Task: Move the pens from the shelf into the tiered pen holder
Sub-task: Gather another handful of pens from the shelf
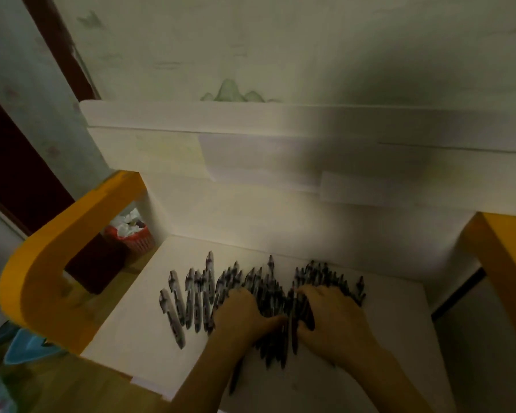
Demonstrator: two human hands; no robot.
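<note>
**Both hands in the pen pile, holder out of sight**

Pens [191, 296] lie in a dense row on the white shelf [125, 332], tips mostly pointing to the back wall, w/ a looser fringe at the left end. Your left hand [240, 315] and right hand [329, 315] sit side by side on the middle of the pile, fingers curled down into it and thumbs turned in, pinching a bunch of pens between them. Frame is dim and smeared, so exact finger count on the pens can't be told.

The holder isn't visible, so you'll be carrying to a spot you can't see from here.

Risks, as I judge them:
- Bunch too big: slick barrels may slide out the bottom as you lift. One pen already juts toward you under the left wrist.
- Scooping drags neighbours; loose ones at left could roll off the shelf's front edge toward the floor or the red bin [133, 234] below.
- Yellow frame [42, 272] is close on both sides; a wide elbow swing may knock it and shake the grip.
</note>
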